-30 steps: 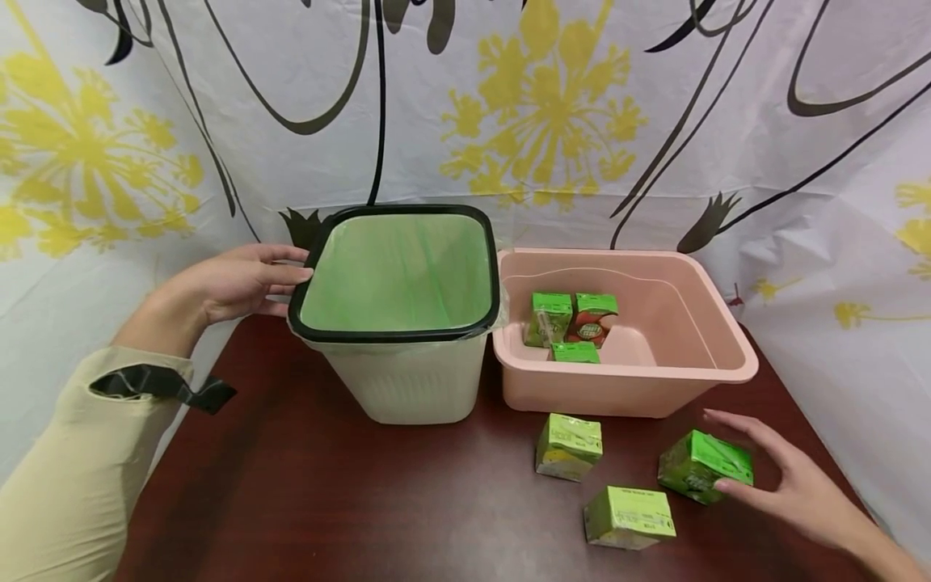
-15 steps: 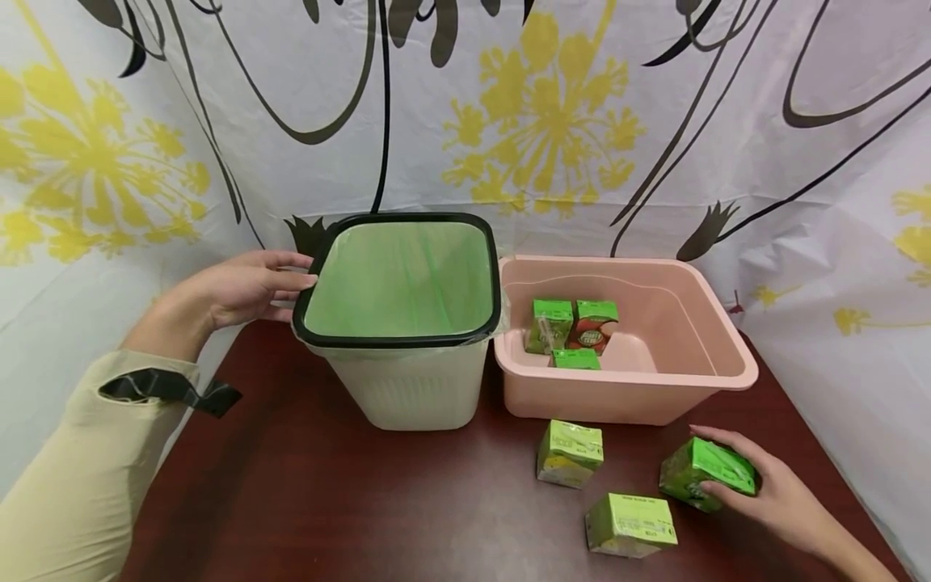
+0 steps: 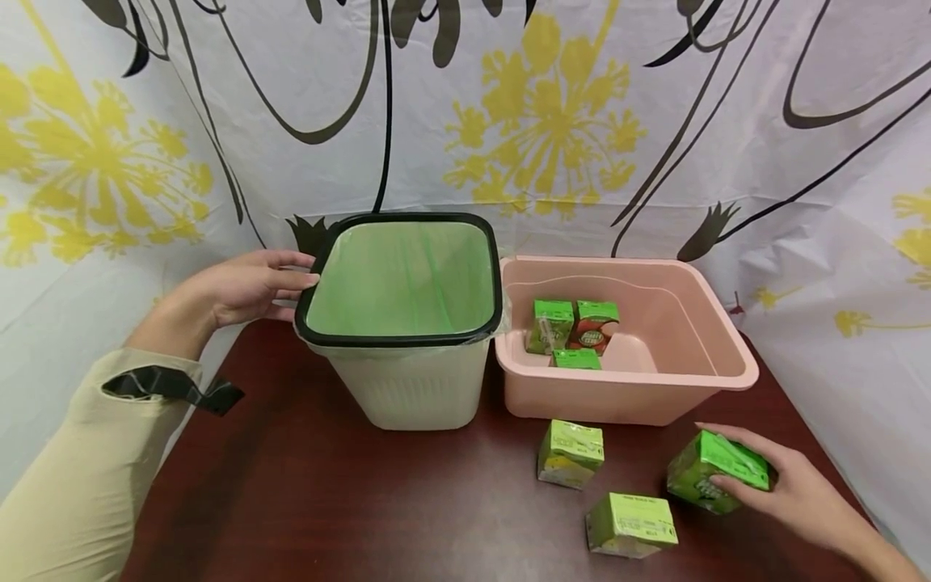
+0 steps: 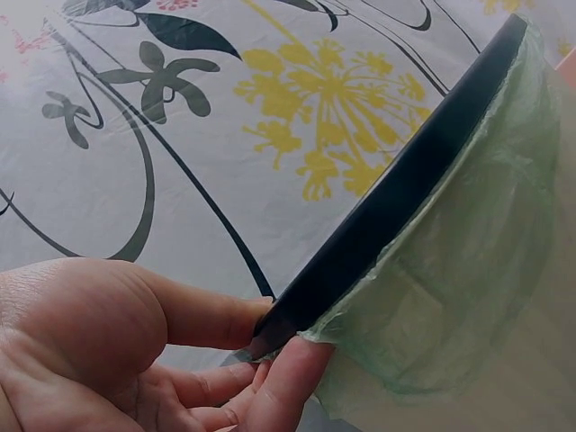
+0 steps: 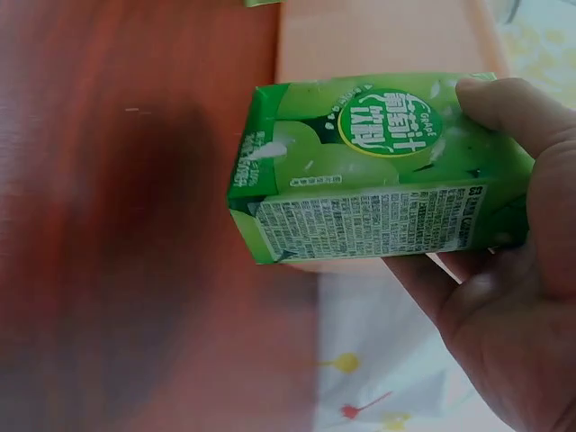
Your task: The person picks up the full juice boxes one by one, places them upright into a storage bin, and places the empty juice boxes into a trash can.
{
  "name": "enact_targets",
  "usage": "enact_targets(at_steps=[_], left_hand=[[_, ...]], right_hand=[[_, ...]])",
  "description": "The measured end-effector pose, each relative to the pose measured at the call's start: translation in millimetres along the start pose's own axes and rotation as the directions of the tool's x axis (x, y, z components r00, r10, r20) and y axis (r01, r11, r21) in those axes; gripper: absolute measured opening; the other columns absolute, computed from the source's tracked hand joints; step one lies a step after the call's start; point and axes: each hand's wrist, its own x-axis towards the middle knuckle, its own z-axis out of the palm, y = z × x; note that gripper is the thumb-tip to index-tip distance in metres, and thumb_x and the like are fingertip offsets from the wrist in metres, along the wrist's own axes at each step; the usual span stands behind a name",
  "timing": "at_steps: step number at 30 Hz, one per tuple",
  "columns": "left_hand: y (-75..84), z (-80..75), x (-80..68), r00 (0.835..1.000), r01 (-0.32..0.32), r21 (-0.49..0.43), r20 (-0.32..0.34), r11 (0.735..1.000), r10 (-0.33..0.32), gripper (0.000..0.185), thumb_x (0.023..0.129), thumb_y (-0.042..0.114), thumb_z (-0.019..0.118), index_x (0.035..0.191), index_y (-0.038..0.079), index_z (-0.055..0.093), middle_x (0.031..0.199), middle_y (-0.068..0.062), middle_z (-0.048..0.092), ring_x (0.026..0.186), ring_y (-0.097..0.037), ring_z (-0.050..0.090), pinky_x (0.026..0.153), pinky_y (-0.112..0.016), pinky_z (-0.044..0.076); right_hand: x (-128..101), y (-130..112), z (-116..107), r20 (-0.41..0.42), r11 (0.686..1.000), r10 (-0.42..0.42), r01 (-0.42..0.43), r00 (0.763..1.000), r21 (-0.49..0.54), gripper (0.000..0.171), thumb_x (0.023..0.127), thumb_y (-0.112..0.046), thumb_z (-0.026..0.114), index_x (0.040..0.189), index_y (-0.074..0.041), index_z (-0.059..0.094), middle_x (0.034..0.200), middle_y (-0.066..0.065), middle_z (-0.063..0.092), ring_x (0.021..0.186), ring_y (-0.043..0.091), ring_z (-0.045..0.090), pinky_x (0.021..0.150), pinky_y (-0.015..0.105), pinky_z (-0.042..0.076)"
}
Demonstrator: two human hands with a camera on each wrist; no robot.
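The bin stands left of the tub, touching it; three cartons lie inside the tub, three more on the worktop near it.

It looked like a makeshift recording corner: a flower-printed curtain walled in a dark red desk on three sides.
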Motion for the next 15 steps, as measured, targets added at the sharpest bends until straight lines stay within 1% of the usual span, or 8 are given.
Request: enact_targets(at_steps=[5,8,11,15], left_hand=[[-0.9,-1.8,2.4,1.0,0.0,-0.003,0.007,1.0,0.0,0.052,0.108,0.013,0.049,0.15,-0.001,0.023,0.108,0.008,0.064,0.099,-0.007,0.065,0.086,-0.032,0.058],[-0.8,-2.0,2.7,1.0,0.003,-0.011,0.007,1.0,-0.002,0.049,0.108,0.013,0.049,0.148,0.0,0.025,0.107,0.008,0.065,0.099,-0.007,0.066,0.085,-0.032,0.058],[-0.3,-1.6,2.9,1.0,0.006,-0.012,0.007,1.0,-0.005,0.048,0.108,0.013,0.05,0.148,0.001,0.026,0.107,0.008,0.065,0.099,-0.007,0.066,0.085,-0.032,0.058],[-0.2,-2.6,3.0,1.0,0.006,-0.001,0.009,1.0,-0.006,0.053,0.108,0.013,0.049,0.151,-0.001,0.022,0.107,0.008,0.065,0.099,-0.007,0.066,0.085,-0.032,0.058]], right_hand=[[11.2,-22.2,-18.4,-0.024,0.998,-0.063,0.063,0.998,-0.003,0.069,0.072,0.011,0.086,0.134,-0.008,0.064,0.091,-0.009,0.064,0.069,0.006,0.054,0.055,0.021,0.042],[21.0,-38.2,-30.0,-0.025,0.996,-0.089,0.089,0.996,-0.002,0.07,0.07,0.015,0.085,0.133,-0.007,0.064,0.086,-0.009,0.064,0.066,0.007,0.054,0.055,0.02,0.043],[32.5,-53.5,-41.3,-0.023,0.994,-0.109,0.109,0.994,-0.008,0.068,0.07,0.016,0.084,0.132,-0.006,0.064,0.085,-0.009,0.063,0.063,0.007,0.054,0.053,0.02,0.042],[53.8,-74.7,-54.7,-0.014,0.995,-0.097,0.097,0.995,0.013,0.065,0.075,0.014,0.081,0.134,-0.008,0.064,0.089,-0.008,0.062,0.063,0.009,0.053,0.05,0.021,0.042]])
